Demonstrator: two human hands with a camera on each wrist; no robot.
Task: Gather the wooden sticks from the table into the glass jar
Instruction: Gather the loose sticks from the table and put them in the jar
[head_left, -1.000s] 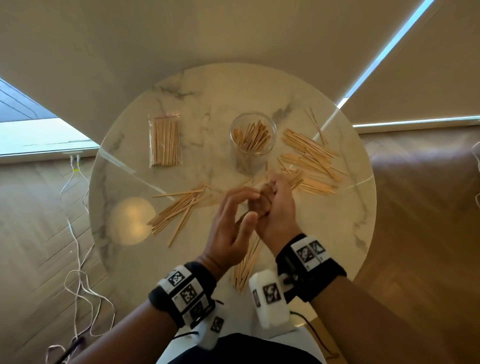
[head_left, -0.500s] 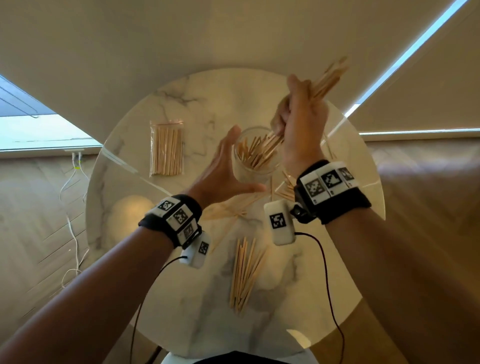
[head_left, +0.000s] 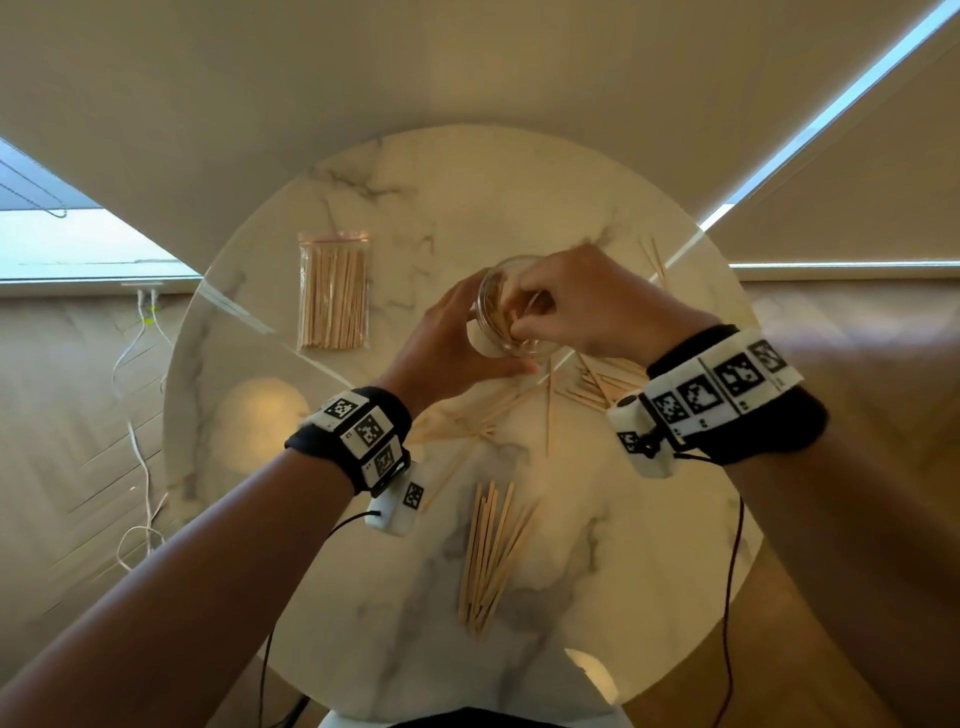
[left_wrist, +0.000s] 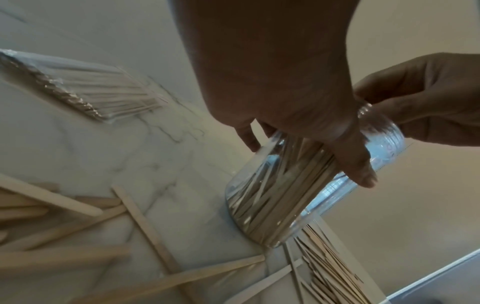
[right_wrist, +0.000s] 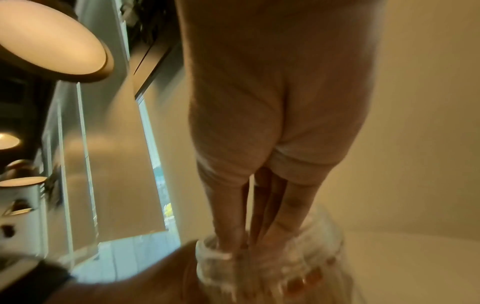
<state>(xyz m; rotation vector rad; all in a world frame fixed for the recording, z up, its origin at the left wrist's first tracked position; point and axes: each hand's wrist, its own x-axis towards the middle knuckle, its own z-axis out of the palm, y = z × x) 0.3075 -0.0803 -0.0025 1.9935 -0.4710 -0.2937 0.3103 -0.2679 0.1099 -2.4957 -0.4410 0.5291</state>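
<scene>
The glass jar (head_left: 489, 325) stands on the round marble table (head_left: 634, 519), with wooden sticks inside it (left_wrist: 275, 197). My left hand (head_left: 452, 345) grips the jar's side, thumb in front and fingers behind (left_wrist: 306, 156). My right hand (head_left: 524, 317) is over the jar's mouth. Its fingertips are bunched together and dip inside the rim (right_wrist: 259, 232) onto the tops of the sticks it brought. Loose sticks lie in a near pile (head_left: 488, 551), a pile right of the jar (head_left: 597, 384) and a scatter below my left hand (head_left: 467, 423).
A clear bag of sticks (head_left: 332, 291) lies at the table's back left. Two stray sticks (head_left: 655, 262) lie at the far right edge. White cables (head_left: 137, 415) trail on the wooden floor to the left. Window blinds close in behind the table.
My right hand came down from above with its bundle, and the sticks have gone into the jar. My left hand closed round the jar's side.
</scene>
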